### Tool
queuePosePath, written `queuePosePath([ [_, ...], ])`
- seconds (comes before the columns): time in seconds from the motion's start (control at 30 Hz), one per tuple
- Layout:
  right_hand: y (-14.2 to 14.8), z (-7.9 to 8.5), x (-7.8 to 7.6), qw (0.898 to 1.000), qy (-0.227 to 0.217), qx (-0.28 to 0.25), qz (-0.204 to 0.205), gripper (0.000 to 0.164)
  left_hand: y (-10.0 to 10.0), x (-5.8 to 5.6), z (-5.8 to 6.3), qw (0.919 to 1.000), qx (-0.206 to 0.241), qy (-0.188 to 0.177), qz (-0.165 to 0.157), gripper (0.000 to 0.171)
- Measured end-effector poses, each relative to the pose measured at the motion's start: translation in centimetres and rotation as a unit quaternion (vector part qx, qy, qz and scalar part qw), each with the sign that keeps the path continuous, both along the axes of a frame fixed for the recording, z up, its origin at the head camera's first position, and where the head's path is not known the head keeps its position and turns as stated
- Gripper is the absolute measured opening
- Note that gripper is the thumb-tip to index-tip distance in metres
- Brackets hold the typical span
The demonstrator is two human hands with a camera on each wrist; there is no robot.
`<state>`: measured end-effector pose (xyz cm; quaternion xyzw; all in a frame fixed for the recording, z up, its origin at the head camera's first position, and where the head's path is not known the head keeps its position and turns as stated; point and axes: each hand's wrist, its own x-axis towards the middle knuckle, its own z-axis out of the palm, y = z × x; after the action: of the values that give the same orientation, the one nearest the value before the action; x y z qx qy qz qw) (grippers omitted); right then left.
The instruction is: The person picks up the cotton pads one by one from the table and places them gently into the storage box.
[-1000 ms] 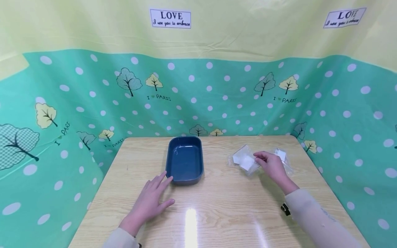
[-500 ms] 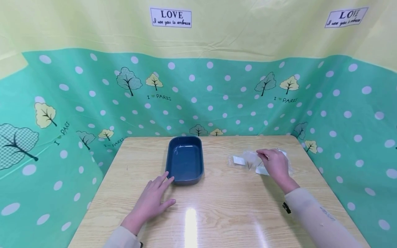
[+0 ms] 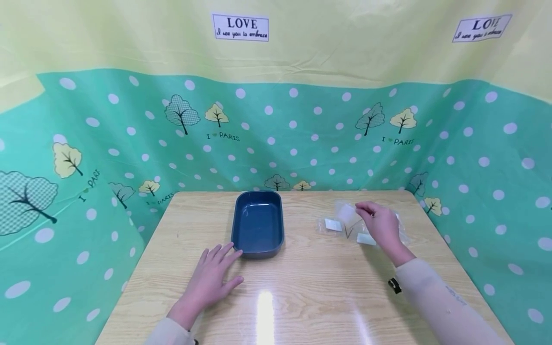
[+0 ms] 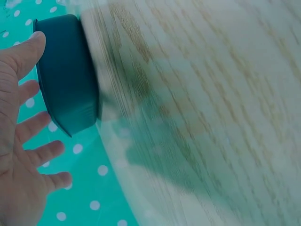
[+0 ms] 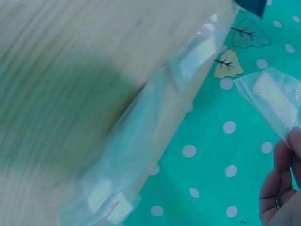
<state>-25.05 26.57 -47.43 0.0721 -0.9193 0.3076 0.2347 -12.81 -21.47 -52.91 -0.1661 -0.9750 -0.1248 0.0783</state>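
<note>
A deep blue rectangular dish (image 3: 258, 225) stands left of the table's middle. My left hand (image 3: 211, 278) is spread at its near left corner, fingertips at the rim; in the left wrist view, the thumb of this hand (image 4: 21, 117) lies against the rim of the dish (image 4: 68, 70). My right hand (image 3: 381, 227) pinches a small clear plastic bag (image 3: 346, 213) between thumb and fingertips, above other bags. The right wrist view has the pinched bag (image 5: 275, 96), a white piece inside, held up by the right hand (image 5: 287, 188).
More clear bags with white pieces lie on the table under and around the right hand, among them a left bag (image 3: 333, 224) and a nearer bag (image 3: 366, 239). A green dotted cloth (image 3: 302, 139) hangs behind and at both sides of the wooden table (image 3: 302, 287).
One bag has been lifted by my right hand off the overlapping bags, which uncovers the white pieces below. My left hand stays at the dish.
</note>
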Motion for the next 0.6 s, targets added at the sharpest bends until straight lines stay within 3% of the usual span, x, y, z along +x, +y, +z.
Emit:
queuePosePath([
  [0.43, -2.9, 1.6, -0.4, 0.995, -0.038, -0.091, 0.026, 0.015, -0.1, 0.2, -0.2, 0.9997, 0.008, -0.023, 0.001, 0.079],
  [0.6, -4.1, 1.9, -0.5, 0.984, -0.089, -0.150, 0.042, 0.020, -0.2, 0.2, -0.3, 0.9998, 0.008, -0.020, 0.001, 0.079],
])
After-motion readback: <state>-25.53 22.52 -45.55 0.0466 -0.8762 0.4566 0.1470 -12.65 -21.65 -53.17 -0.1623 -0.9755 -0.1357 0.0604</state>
